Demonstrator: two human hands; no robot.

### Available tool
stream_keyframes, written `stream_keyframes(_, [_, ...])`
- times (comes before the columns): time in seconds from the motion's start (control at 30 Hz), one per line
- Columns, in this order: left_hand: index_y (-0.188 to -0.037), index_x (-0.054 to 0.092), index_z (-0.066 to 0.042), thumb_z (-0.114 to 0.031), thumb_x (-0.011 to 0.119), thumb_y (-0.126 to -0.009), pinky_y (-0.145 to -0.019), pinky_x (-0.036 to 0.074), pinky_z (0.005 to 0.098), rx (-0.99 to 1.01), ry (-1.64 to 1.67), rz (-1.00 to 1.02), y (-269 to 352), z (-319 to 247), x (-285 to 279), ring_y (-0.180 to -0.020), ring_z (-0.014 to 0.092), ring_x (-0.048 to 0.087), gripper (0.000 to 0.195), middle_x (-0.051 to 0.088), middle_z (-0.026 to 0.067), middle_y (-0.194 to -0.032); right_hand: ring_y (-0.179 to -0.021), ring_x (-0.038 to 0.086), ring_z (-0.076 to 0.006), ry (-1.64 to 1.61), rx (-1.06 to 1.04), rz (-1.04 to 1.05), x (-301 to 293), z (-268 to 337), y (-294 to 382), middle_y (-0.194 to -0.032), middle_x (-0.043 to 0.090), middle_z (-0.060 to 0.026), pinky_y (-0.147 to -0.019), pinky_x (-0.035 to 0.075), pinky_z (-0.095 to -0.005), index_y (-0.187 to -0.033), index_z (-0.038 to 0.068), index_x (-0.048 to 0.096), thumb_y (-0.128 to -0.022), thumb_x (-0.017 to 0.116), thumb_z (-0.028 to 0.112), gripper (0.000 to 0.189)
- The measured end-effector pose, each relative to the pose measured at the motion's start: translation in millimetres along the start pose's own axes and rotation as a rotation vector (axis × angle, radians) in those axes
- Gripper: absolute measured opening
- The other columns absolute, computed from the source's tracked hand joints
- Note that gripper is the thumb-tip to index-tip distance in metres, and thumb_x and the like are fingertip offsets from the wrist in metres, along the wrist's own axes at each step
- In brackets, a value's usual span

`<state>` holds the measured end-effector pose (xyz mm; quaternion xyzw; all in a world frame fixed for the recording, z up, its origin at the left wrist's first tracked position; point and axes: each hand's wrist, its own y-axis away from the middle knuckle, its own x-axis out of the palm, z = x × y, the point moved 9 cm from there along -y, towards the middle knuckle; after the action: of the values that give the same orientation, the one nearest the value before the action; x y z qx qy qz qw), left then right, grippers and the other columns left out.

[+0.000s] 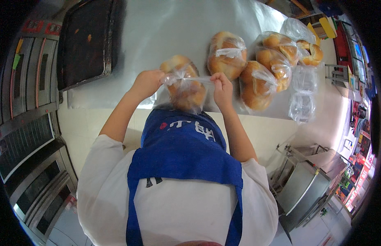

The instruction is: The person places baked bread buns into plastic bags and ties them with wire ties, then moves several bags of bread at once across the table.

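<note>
A clear plastic bag of golden bread [186, 92] rests at the near edge of the metal-topped table [166, 24], close against my blue apron. My left hand [149, 82] pinches one end of the bag's gathered neck. The other end is stretched to the right, in the fingers of my right hand [222, 87]. A knot or twist shows between them, over the bread. Just beyond my right hand lies a tied bag of bread [226, 66], and another tied bag of bread [256, 92] is to its right.
Dark baking trays [86, 43] stand at the table's left. More bagged bread [278, 61] lies at the right, beside clear plastic packaging [302, 106]. Ovens or cabinets with metal doors [27, 73] line the left side. A metal cart [304, 181] stands on the floor at the right.
</note>
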<state>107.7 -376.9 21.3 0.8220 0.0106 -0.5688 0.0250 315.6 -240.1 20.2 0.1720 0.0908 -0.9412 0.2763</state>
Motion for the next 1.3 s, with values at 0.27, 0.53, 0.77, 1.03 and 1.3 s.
stream_keyframes(0.27, [-0.116, 0.065, -0.007, -0.03, 0.044, -0.101, -0.07, 0.048, 0.0294, -0.367, 1.186, 0.189, -14, -37, 15, -0.076, 0.012, 0.058, 0.034, 0.065, 0.0008, -0.087, -0.075, 0.057, -0.0155, -0.152, 0.308, 0.114, 21, -77, 28, -0.078, 0.063, -0.0068, -0.071, 0.046, -0.0287, -0.084, 0.002, 0.061, -0.085, 0.045, 0.004, 0.016])
stream_keyframes(0.53, [-0.104, 0.066, -0.013, -0.021, 0.059, -0.086, -0.074, 0.05, 0.0387, 0.05, 0.173, -0.017, -29, -63, 8, -0.086, 0.03, 0.063, 0.021, 0.064, 0.0104, -0.095, -0.084, 0.063, -0.0278, 0.196, -0.526, 0.112, 41, 118, 18, -0.092, 0.064, -0.0122, -0.077, 0.05, -0.0381, -0.097, 0.006, 0.06, -0.08, 0.061, 0.011, 0.018])
stream_keyframes(0.77, [-0.106, 0.068, -0.014, -0.017, 0.06, -0.085, -0.079, 0.049, 0.0399, 0.026, 0.421, -0.195, -22, -51, 14, -0.09, 0.031, 0.062, 0.023, 0.065, 0.0112, -0.097, -0.082, 0.063, -0.0292, 0.585, -0.728, 0.108, 51, 73, -23, -0.089, 0.067, -0.0099, -0.073, 0.048, -0.0444, -0.079, 0.009, 0.067, -0.082, 0.062, 0.022, 0.014])
stream_keyframes(1.03, [-0.098, 0.073, -0.011, -0.016, 0.067, -0.082, -0.077, 0.049, 0.0345, -0.091, 0.911, -0.103, -17, -39, 20, -0.086, 0.026, 0.063, 0.018, 0.068, 0.0089, -0.092, -0.063, 0.061, -0.0392, 0.301, 0.233, 0.403, 59, -6, 31, -0.07, 0.063, -0.0203, -0.058, 0.047, -0.0438, -0.075, -0.002, 0.062, -0.087, 0.06, 0.033, 0.037])
stream_keyframes(1.3, [-0.082, 0.066, -0.008, -0.011, 0.067, -0.072, -0.069, 0.049, 0.0372, 0.128, 0.269, -0.278, -26, -64, -27, -0.076, 0.027, 0.06, 0.01, 0.06, 0.0063, -0.081, -0.079, 0.067, -0.0291, 0.128, -0.021, 0.299, 57, 44, -14, -0.087, 0.068, -0.0182, -0.07, 0.051, -0.0391, -0.1, 0.001, 0.063, -0.088, 0.059, 0.014, 0.018])
